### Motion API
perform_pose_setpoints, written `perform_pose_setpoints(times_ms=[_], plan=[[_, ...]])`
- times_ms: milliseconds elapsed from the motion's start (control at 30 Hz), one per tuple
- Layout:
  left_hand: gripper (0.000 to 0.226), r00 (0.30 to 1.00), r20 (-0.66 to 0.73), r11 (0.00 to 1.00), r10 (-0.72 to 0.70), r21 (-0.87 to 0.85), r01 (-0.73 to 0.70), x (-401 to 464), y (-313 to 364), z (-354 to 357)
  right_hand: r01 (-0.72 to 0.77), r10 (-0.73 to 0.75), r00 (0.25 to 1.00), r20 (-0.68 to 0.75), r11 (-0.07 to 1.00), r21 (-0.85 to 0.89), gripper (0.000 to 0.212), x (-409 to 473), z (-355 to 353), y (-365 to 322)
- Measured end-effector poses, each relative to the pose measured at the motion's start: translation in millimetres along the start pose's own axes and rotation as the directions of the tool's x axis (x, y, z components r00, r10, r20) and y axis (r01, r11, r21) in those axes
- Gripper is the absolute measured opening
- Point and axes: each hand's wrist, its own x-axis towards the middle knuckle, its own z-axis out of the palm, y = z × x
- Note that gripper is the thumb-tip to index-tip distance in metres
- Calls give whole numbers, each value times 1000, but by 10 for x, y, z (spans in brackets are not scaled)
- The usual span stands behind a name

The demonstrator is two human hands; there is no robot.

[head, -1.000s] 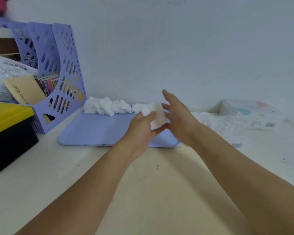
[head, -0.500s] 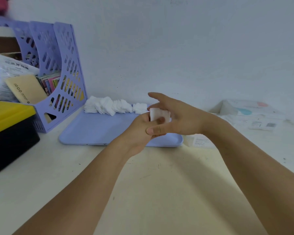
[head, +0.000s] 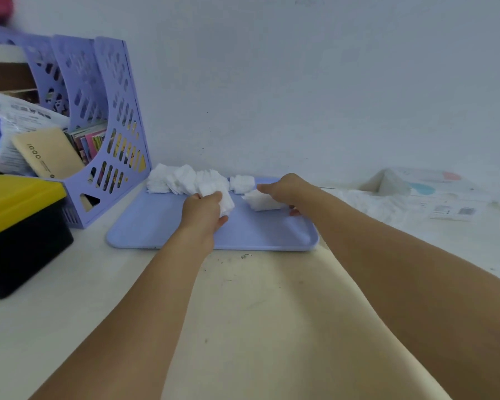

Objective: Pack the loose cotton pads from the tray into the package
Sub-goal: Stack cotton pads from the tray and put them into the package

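A lilac tray [head: 266, 235] lies on the table by the wall. Loose white cotton pads [head: 182, 180] are heaped along its far edge. My left hand [head: 204, 210] is over the tray and grips a small bunch of pads [head: 224, 199]. To its right, my right hand [head: 283, 189] holds a stack of pads [head: 261, 202] low on the tray. The package [head: 367, 202], a crumpled clear bag with white pads inside, lies on the table right of the tray, partly behind my right forearm.
A lilac file rack [head: 98, 122] with books and a beige box stands at the left. A black box with a yellow lid [head: 18, 226] sits in front of it. A white carton [head: 433, 189] rests at the far right by the wall.
Both hands have dropped from above the tray's front down onto the tray. The stack went from my left hand to my right. My left hand now grips a new bunch.
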Motion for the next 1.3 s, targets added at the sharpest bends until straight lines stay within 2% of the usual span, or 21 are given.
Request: perform_pose_setpoints(times_ms=[167, 267, 367, 433, 500, 600, 667, 733, 800, 833, 900, 967, 1067, 1133, 1200, 1233, 1300], plan=[[36, 997, -28, 997, -67, -39, 66, 46, 13, -33, -98, 101, 988, 119, 995, -30, 53, 140, 39, -125], [37, 995, -45, 996, -87, -40, 85, 76, 7, -67, -112, 109, 975, 193, 994, 6, 49, 184, 34, -111], [34, 996, -43, 997, -77, -29, 76, 75, 5, -79, -35, 11, 987, 161, 989, 144, 47, 208, 34, 2], [30, 998, -39, 999, -50, -10, 50, 79, 1, -86, 93, -151, 975, 162, 943, 319, 48, 121, -17, 77], [29, 1000, -11, 997, 28, 67, -27, 82, -12, -85, 282, -381, 909, 170, 860, 425, 45, -90, -136, 154], [48, 970, 105, 962, 220, 144, -234, -33, -6, -22, 544, -599, 792, 118, 781, 306, 47, -426, -366, 256], [54, 899, 225, 892, 376, 173, -417, -136, -3, 15, 604, -641, 758, 118, 759, 245, 51, -534, -459, 315], [48, 782, 360, 778, 509, 196, -597, -255, -22, 95, 617, -641, 757, 128, 765, 185, 58, -584, -539, 378], [35, 698, 434, 682, 570, 223, -696, -338, -50, 183, 603, -624, 767, 147, 780, 167, 63, -606, -596, 427], [29, 691, 434, 664, 577, 243, -707, -355, -69, 214, 598, -621, 768, 155, 783, 173, 63, -606, -613, 444], [26, 724, 419, 685, 548, 271, -676, -384, -103, 254, 606, -635, 754, 166, 771, 196, 55, -596, -634, 471], [30, 773, 442, 747, 456, 281, -602, -422, -126, 265, 611, -654, 736, 175, 753, 244, 46, -602, -640, 487], [30, 843, 480, 892, 243, 231, -388, -488, -110, 285, 607, -677, 712, 187, 727, 320, 45, -629, -664, 490], [29, 875, 470, 965, 116, 156, -212, -522, -57, 319, 606, -676, 708, 205, 730, 314, 55, -625, -691, 498], [28, 883, 469, 992, 22, 100, -78, -539, -1, 335, 602, -661, 706, 254, 749, 277, 69, -614, -710, 519], [29, 875, 485, 992, 6, 108, -66, -539, 8, 327, 612, -656, 703, 274, 755, 236, 76, -606, -714, 529], [33, 845, 534, 973, 25, 180, -142, -538, -8, 320, 630, -639, 712, 292, 764, 136, 86, -580, -714, 538]])
